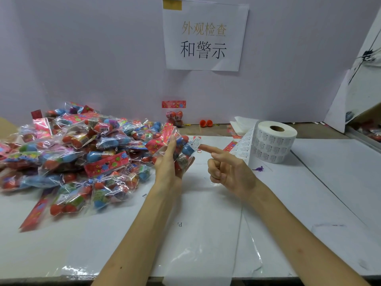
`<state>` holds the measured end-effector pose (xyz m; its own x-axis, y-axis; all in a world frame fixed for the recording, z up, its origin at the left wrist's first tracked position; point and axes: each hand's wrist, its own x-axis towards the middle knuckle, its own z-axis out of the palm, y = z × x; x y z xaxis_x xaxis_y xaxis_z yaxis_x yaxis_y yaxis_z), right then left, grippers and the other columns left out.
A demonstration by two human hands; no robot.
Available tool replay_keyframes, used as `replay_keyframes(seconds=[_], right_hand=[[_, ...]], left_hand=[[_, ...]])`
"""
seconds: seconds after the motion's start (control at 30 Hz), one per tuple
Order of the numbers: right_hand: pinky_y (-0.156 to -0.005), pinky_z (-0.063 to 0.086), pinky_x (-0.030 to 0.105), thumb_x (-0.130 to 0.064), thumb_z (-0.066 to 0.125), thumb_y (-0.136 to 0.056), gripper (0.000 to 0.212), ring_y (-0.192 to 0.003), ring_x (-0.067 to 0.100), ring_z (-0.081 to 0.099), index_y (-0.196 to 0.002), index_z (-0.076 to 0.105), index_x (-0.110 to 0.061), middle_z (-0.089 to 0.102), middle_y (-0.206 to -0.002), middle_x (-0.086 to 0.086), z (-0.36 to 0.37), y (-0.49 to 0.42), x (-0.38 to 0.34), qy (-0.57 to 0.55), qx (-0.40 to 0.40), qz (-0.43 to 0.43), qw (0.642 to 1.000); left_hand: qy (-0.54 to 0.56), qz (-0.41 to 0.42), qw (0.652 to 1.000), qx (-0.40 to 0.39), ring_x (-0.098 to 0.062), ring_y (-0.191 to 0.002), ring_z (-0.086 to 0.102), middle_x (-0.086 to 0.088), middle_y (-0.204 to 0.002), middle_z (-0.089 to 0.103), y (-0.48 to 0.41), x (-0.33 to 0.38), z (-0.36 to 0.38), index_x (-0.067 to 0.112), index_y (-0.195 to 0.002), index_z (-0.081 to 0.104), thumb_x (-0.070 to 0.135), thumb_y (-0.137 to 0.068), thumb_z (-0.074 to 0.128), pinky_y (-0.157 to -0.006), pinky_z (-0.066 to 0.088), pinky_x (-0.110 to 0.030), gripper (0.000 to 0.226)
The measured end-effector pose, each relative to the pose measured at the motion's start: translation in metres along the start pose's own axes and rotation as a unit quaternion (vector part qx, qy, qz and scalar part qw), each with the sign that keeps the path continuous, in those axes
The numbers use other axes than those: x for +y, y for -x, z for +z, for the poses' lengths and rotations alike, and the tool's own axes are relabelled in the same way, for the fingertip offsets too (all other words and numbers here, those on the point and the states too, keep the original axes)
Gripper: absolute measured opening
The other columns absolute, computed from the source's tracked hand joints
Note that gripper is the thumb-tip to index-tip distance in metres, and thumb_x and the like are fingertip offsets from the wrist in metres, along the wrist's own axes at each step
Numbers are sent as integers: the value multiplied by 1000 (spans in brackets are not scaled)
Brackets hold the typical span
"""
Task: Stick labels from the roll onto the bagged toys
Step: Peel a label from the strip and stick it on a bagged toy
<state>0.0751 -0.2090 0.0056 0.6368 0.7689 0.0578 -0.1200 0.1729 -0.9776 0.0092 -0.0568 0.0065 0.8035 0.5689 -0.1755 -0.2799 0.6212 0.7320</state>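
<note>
**A:** Which bag is in play?

**B:** A clear plastic bag of red and blue round toys (pixel 182 144), topped by a red flowered card, held up above the white-covered bench (pixel 309 203). The left hand (pixel 170 162) grasps it from below, with its fingers curled round the bag.

**A:** And the other one?

**B:** The right hand (pixel 228 170) points its index finger (pixel 208 149) straight at the bag. The other fingers are folded into the palm and grip nothing. A small white printed label (pixel 194 143) sits at that fingertip, right at the bag's edge. I cannot tell whether it touches the plastic.

**A:** The supply?

**B:** The white roll of printed labels (pixel 276 141) stands on its flat end, core upward, beyond the right hand. A loose strip (pixel 245 145) hangs off its left side.

**A:** Anything else?

**B:** A heap of bagged toys (pixel 72 157) covers the bench's left part, just beside the left hand. A tiny purple toy figure (pixel 258 168) lies near the roll. On the pale wall (pixel 92 58) is a white paper sign (pixel 204 36) with Chinese characters. Below it hangs one sample bag (pixel 174 116), with two orange half-shells (pixel 206 122) nearby.
</note>
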Motion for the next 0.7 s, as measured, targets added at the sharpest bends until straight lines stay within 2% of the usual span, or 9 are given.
replay_keyframes(seconds=[0.17, 0.33, 0.53, 0.6, 0.7], right_hand=[[-54, 34, 26, -31, 57, -84, 54, -49, 6, 37, -138, 60, -27, 41, -60, 1, 2, -1, 2, 70, 17, -14, 997], [-55, 34, 26, -30, 60, -84, 48, -51, 8, 37, -132, 67, -33, 41, -63, 3, 1, -1, 4, 85, 7, -18, 996], [-55, 34, 25, -31, 60, -87, 45, -55, 10, 35, -131, 66, -38, 42, -61, 0, 3, -2, 5, 142, 26, -24, 989], [-54, 33, 25, -30, 60, -86, 47, -54, 11, 33, -132, 66, -36, 41, -59, 0, 4, -1, 5, 150, 33, -32, 988], [-55, 32, 28, -28, 60, -85, 51, -55, 11, 34, -136, 63, -33, 41, -59, -1, 6, 0, 4, 172, 38, -43, 983]], left_hand=[[-16, 4, 1000, -10, -25, -107, 71, -6, -105, 78, 1, 1, 1, 17, -101, 76, 38, -94, 67, -74, 60, -31, 24], [-24, 3, 1000, -8, -28, -111, 70, -11, -115, 75, 2, 1, 2, 15, -102, 75, 35, -95, 68, -85, 59, -35, 22], [-42, 9, 999, -2, -26, -109, 71, -6, -102, 77, 0, 0, 1, 16, -99, 73, 34, -94, 70, -84, 59, -35, 19], [-40, 8, 999, 4, -27, -111, 70, -7, -105, 76, 0, 0, 1, 13, -110, 71, 31, -94, 70, -81, 59, -33, 25], [-39, 11, 999, 4, -27, -114, 69, -12, -120, 73, -1, 0, -1, 6, -133, 61, 28, -93, 72, -80, 60, -32, 47]])
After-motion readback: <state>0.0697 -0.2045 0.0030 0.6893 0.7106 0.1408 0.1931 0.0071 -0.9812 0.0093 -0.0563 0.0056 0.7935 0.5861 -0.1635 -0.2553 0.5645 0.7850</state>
